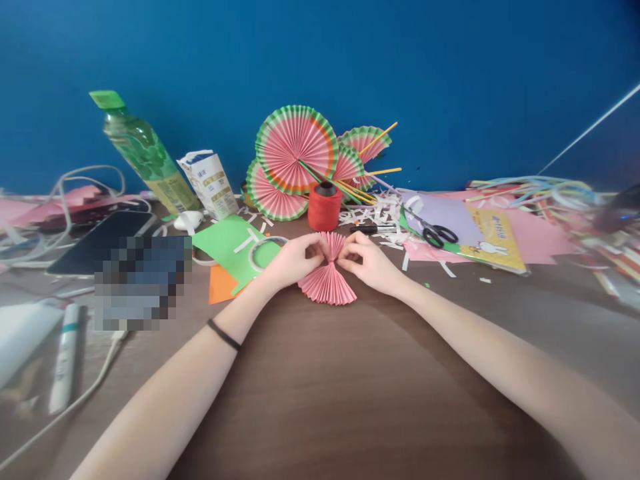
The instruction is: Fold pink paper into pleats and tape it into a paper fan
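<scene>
A pleated pink paper fan (329,283), pinched in at its middle like a bow, is spread over the brown table (320,387). My left hand (300,259) closes its fingertips on the fan's left side near the middle. From the right, my right hand (367,261) pinches at the same narrow waist. Whether a thread lies between the fingers is too small to tell. Just behind the fan stands a spool of red thread (325,210). Round pink and green pleated fans (297,148) lean against the blue wall behind it.
At the left are a green bottle (147,157), a carton (210,183), a phone (103,241), a marker (65,357) and cables. A tape roll (256,256) lies on green paper (220,248). Scissors (434,233), a yellow packet (493,240) and paper strips (383,217) lie right.
</scene>
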`<act>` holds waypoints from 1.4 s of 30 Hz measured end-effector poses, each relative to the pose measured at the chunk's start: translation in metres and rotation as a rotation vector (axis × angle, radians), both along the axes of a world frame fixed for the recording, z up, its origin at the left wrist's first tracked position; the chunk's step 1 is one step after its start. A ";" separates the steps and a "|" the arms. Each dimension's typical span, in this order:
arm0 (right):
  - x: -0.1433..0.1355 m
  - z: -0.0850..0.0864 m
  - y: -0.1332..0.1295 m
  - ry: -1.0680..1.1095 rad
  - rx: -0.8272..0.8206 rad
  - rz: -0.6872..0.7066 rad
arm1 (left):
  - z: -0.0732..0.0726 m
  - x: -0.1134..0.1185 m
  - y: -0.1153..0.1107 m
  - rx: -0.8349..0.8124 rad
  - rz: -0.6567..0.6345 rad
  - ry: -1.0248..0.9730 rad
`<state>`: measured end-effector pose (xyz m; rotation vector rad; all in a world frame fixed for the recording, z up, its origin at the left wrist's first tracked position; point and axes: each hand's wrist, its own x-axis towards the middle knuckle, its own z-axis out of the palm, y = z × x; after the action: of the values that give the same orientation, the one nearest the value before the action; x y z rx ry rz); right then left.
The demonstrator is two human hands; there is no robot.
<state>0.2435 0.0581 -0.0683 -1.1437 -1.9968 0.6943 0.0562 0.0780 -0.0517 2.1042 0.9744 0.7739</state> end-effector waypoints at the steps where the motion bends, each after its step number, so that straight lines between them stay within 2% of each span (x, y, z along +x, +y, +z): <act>1: 0.000 0.000 0.000 -0.002 0.007 0.000 | 0.000 0.000 0.000 -0.008 -0.004 -0.011; 12: 0.000 0.002 -0.002 -0.011 0.017 0.015 | 0.006 -0.001 0.000 0.007 0.025 0.052; 20: 0.001 -0.002 -0.001 0.045 0.025 -0.030 | -0.004 0.000 0.005 0.114 0.053 0.128; 28: 0.001 0.000 -0.001 0.058 0.030 -0.029 | 0.005 -0.002 0.003 0.002 0.045 0.207; 42: 0.000 -0.001 -0.001 0.025 0.109 0.018 | 0.008 -0.002 0.002 0.020 0.004 0.187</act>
<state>0.2437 0.0569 -0.0696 -1.0494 -2.0003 0.5980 0.0538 0.0803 -0.0440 2.2230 1.0734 0.5989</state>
